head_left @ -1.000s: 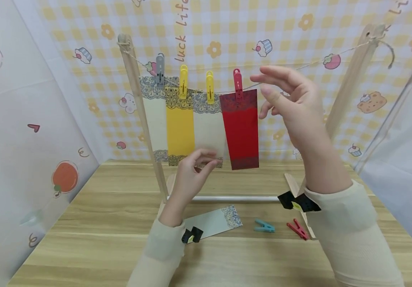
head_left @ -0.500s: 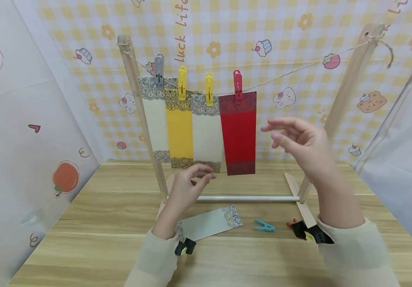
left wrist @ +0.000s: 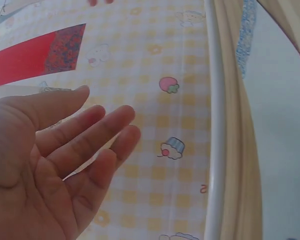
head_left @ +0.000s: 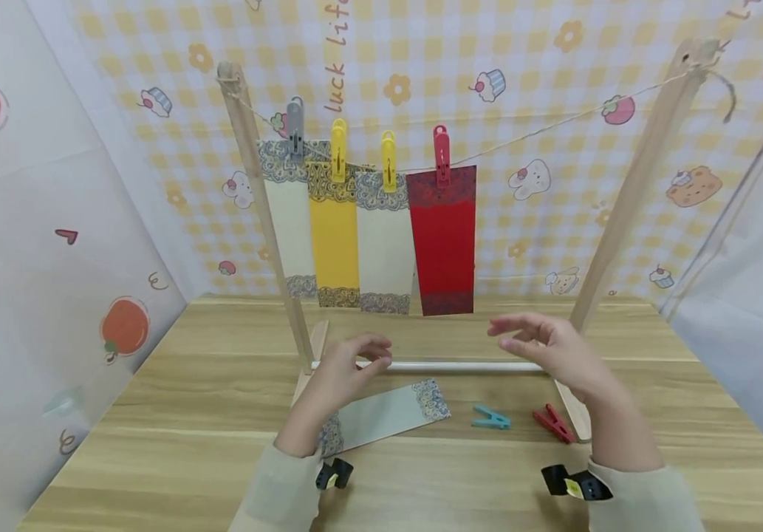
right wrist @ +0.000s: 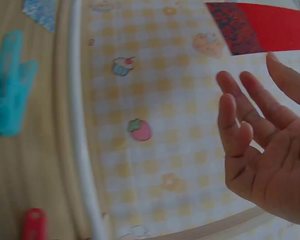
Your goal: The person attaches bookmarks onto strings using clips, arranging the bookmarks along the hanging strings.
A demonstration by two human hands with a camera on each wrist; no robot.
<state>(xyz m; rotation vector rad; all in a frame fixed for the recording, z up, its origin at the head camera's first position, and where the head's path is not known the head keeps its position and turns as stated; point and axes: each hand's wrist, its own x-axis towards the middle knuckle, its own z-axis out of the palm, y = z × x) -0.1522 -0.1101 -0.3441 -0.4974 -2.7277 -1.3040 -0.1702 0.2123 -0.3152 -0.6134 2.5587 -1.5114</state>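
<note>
Lowered since a second ago: left hand [head_left: 348, 369] and right hand [head_left: 550, 355], fingers loosely bent, holding nothing.
Pale card [head_left: 388, 415] lies near, left of the blue peg [head_left: 490, 417]; red card [head_left: 444, 247] hangs farther off.

The words "luck life" [head_left: 336, 55] stand on the checked cloth [head_left: 381, 133], in brownish letters which run upwards, in the left half of the cloth near its upper edge; the last letter is partly cut by the border of the head view. At the upper right corner of the same cloth, the letters "li" [head_left: 738, 9] can be read, and the rest is cut off. Near the lower edge of the cloth, the left wrist view shows a small mark [left wrist: 203, 189], similar to an "s", but I cannot tell which sign it is.
</note>
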